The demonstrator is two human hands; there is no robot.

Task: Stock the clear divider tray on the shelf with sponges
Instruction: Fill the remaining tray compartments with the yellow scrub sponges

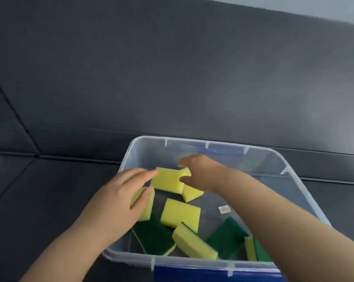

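The left hand (pixel 119 198), at the left wall of the clear plastic storage bin (pixel 149 155), lies flat with fingers together, thumb on a yellow-and-green scouring sponge (pixel 146 208). Nearer the bin's far wall, the right hand (pixel 200 174) pinches a yellow rectangular foam sponge (pixel 168 180), denting its edge. The divider tray is out of view. A gentler, mid-side grip would likely lift it cleanly.

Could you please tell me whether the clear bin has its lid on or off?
Off: both the left hand and the right hand reach down past the clear bin rim, the right pinching a yellow sponge inside.
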